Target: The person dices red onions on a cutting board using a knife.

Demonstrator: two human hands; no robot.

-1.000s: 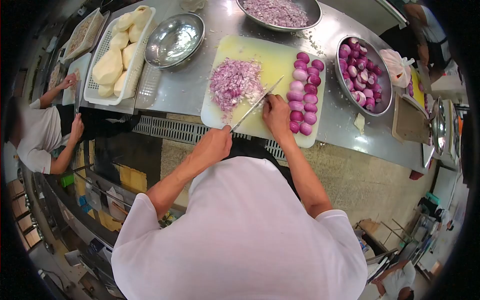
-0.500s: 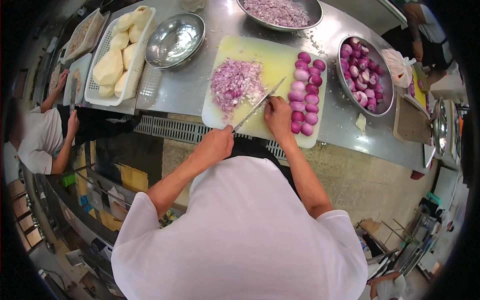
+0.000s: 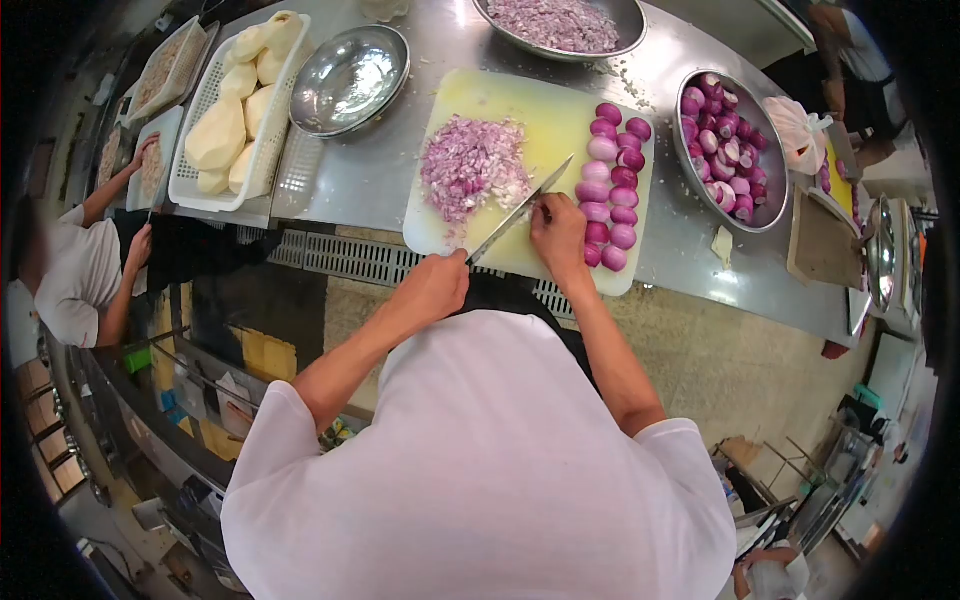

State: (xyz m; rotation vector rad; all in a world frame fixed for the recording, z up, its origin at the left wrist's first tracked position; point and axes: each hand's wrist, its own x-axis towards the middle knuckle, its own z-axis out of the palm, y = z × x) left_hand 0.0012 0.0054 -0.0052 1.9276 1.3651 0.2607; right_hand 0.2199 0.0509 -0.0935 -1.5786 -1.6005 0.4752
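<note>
My left hand (image 3: 432,286) is wrapped round the handle of a knife (image 3: 518,212), whose blade slants up to the right over the cutting board (image 3: 480,90). Close to the right side of the blade, my right hand (image 3: 560,236) has its fingers bent together at the board; what they hold, if anything, is hidden. Left of the blade lies a heap of chopped onion (image 3: 470,165). Two columns of peeled purple onions (image 3: 597,171) stand along the board's right side, just beyond my right hand.
Right of the board stands a bowl of purple onions (image 3: 725,145); behind it, a bowl of chopped onion (image 3: 560,25). An empty metal bowl (image 3: 350,80) and a white basket (image 3: 262,150) of peeled vegetables are at left. A co-worker (image 3: 75,265) stands far left; another person is at upper right.
My hands and the knife have barely moved. The co-worker at left has moved both hands over another cutting board.
</note>
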